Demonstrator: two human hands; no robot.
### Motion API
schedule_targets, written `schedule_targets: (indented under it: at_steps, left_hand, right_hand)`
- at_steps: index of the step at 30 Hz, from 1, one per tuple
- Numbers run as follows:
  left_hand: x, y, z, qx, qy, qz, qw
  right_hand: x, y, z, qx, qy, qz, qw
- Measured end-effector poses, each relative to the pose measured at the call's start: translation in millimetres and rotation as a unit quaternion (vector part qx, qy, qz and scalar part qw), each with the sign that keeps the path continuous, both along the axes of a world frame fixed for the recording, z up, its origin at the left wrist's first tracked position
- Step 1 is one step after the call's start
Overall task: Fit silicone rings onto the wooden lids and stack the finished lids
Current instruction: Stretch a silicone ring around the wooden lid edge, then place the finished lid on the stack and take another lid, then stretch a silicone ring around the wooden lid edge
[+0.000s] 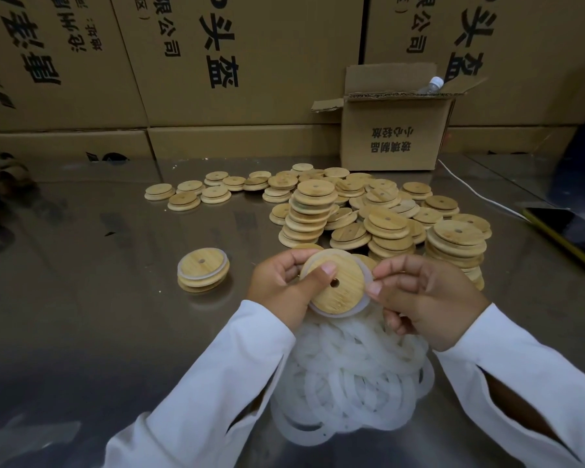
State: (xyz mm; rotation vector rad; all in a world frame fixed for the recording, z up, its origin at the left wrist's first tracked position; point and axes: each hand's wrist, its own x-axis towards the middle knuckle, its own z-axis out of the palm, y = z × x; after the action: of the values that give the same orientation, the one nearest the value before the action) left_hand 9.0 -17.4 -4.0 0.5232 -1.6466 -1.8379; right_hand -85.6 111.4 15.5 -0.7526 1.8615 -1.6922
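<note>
Work centres on one wooden lid (333,282), held just above the heap of loose silicone rings (348,373), probably so that the next ring lies close to hand below it. The left hand (284,285) has its grip closed on the lid, thumb pressed on the face beside the centre hole and fingers curled behind the rim, which should steady it against the pull. The right hand (423,298) pinches the white silicone ring (322,312) at the lid's right edge, apparently stretching it over the rim. The ring shows only along the lower and right side, so the fitting looks part done. Left of the lid, a short finished stack (203,270) stands on the counter (98,332). Beyond the lid lie the bare lids (379,211). Farther beyond it, a small open carton (392,136) reads, upside down, 玻璃制品 小心轻放. The big cartons (244,62) behind show 头盔 and 限公司.
</note>
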Motion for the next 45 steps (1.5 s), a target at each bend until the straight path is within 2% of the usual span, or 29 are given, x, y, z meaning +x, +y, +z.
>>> schedule_targets:
  at_steps: [12, 17, 20, 24, 30, 36, 38, 41, 43, 45]
  left_hand:
    - [0, -1, -1, 0.016, -0.008, 0.001, 1.000]
    - [0, -11, 2, 0.024, 0.019, 0.059, 0.998]
    - [5, -24, 6, -0.028, 0.038, 0.159, 0.986]
    - [14, -47, 6, -0.084, 0.032, 0.316, 0.945]
    - [28, -84, -4, 0.012, -0.006, 0.466, 0.885]
    - [34, -100, -11, 0.065, -0.057, 0.486, 0.870]
    - [34, -101, -12, 0.053, -0.081, 0.475, 0.875]
    - [36, -106, -16, 0.051, -0.140, 0.452, 0.879]
    - [35, -110, -17, 0.062, -0.182, 0.445, 0.875]
    - [33, -114, -15, 0.049, -0.235, 0.433, 0.869]
  right_hand:
    - [-1, -1, 2, -0.012, -0.008, -0.006, 1.000]
    - [-6, -2, 2, -0.018, -0.024, -0.064, 0.998]
    - [-9, -4, -4, -0.001, 0.014, -0.081, 0.997]
    - [-10, -6, -13, 0.020, 0.055, -0.075, 0.995]
    - [-21, -7, -22, 0.024, 0.111, -0.109, 0.988]
    - [-42, -5, -29, 0.034, 0.279, -0.184, 0.942]
    - [-46, -4, -32, 0.038, 0.312, -0.163, 0.935]
    - [-48, -9, -37, 0.080, 0.360, -0.079, 0.926]
    - [-49, -14, -40, 0.119, 0.381, -0.031, 0.916]
    - [-51, -19, -41, 0.149, 0.386, -0.022, 0.910]
